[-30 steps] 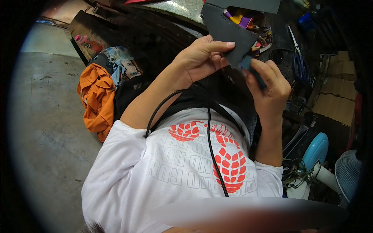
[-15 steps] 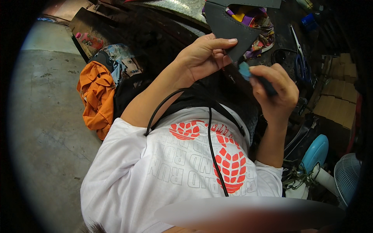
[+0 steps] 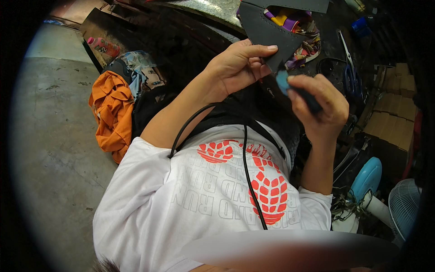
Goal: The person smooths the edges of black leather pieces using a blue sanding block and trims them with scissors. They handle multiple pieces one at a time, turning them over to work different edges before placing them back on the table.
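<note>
The right hand had drawn the blue piece back from the tip of the panel.
The panel sat at one o'clock in the view, held near its lower tip by the left hand, thumb on top and fingers curled beneath, closed on it. At about four o'clock from that tip, the right hand's thumb and forefinger pinched the blue piece, the other fingers folded in. A second earlier the blue had blurred close against the tip; since then the right hand had moved toward four o'clock, leaving the piece just beside it, contact impossible to confirm. The panel had barely shifted, which suggested the left hand was steadying it while the right worked its edge.
</note>
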Demonstrator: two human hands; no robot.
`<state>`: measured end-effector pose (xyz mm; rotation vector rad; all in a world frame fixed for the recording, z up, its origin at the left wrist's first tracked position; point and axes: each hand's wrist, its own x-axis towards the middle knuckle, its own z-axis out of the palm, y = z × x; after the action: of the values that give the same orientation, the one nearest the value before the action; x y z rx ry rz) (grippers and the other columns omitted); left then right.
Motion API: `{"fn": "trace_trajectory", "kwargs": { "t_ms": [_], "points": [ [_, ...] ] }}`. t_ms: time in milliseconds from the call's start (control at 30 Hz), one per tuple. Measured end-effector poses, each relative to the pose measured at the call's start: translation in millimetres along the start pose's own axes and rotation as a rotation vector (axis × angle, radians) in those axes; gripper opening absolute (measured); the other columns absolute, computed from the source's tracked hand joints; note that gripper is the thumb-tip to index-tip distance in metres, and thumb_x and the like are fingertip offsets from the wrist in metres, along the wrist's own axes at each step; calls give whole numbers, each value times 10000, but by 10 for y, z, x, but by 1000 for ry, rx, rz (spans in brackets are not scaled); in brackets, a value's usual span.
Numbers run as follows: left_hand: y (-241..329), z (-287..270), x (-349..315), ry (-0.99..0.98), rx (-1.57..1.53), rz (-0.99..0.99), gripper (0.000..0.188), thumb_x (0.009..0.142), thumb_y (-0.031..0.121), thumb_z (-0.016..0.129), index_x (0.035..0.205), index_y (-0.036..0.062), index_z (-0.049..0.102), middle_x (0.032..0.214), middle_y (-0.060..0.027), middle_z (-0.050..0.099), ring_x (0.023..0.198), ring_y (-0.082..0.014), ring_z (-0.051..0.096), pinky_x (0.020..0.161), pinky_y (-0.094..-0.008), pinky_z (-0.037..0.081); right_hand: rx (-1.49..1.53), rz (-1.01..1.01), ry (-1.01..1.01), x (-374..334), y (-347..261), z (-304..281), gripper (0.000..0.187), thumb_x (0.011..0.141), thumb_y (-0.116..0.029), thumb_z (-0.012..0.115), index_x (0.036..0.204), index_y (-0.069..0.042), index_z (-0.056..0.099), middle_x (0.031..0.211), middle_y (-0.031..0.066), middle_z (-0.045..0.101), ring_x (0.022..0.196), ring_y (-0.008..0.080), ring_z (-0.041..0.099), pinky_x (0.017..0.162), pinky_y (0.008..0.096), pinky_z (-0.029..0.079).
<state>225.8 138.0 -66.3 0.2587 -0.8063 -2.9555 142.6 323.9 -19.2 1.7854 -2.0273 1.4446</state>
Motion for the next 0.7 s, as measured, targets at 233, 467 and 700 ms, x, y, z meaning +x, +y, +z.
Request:
{"fn": "trace_trajectory", "kwargs": {
  "t_ms": [233,467,700],
  "points": [
    [-51,110,-10,158,46,54,119,892,72,696,968,37,612,832,-12,665,712,-69,640,619,-169,517,-121,11,142,57,17,-25,256,738,88,733,978,1,711,839,84,684,647,121,579,597,227,459],
    [42,144,-40,179,42,-41,96,896,84,694,917,50,607,673,37,585,568,-43,533,702,-201,569,-258,-101,97,143,61,-49,268,702,79,746,948,-19,705,764,101,661,603,183,596,554,278,463],
    [-2,149,-40,208,76,7,179,913,96,673,1045,28,574,853,-43,668,699,-75,649,691,-202,563,-338,97,224,173,322,-122,197,793,-49,762,982,-49,708,871,82,707,785,213,706,689,296,543]
  ]
}}
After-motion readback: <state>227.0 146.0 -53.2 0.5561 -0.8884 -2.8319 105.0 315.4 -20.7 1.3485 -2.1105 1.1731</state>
